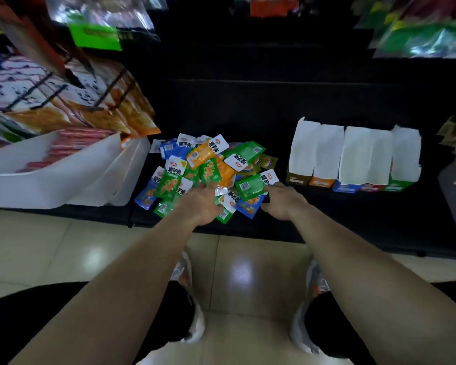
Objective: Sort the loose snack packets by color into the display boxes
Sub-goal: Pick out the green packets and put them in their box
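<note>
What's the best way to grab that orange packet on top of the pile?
Pinch the orange foil snack packet by its flat white end, coming down from above. It lies on top of the heap of loose packets with nothing covering it. The white end pokes out towards the far side, so fingers should close on it without dragging other packets along.

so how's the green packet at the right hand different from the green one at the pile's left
The right green packet shows its back with a barcode; the left green packet shows its printed front. The right hand holds the first; the second lies loose. Both are green with white ends.
</note>
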